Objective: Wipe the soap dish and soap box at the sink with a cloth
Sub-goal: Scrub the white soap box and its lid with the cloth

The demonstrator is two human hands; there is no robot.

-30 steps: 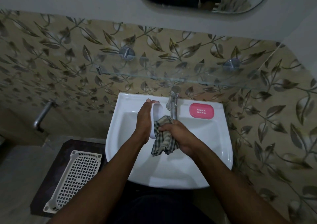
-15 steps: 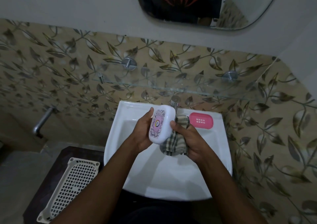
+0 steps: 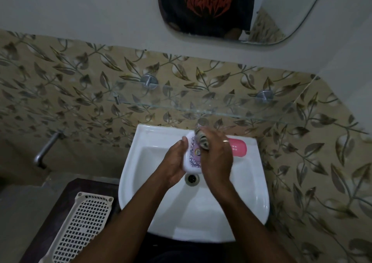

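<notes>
1. The soap box is held over the sink, above the drain; its white edge is gripped by the left hand, fingers curled behind it.
2. The cloth is pressed onto the patterned lid by the right hand, whose fingers are closed over it; only a checked bunch shows near the top.
3. The soap dish, pink, lies on the sink's rear ledge, just right of the hands, and is judged not yet wiped.
4. Risk: the box is smooth and possibly wet, so a hard stroke could push it out of the left hand into the basin.
5. Risk: the tap is just behind the hands; a long upward stroke could knock it.
6. Risk: a sideways sweep could nudge the dish off the ledge.
</notes>
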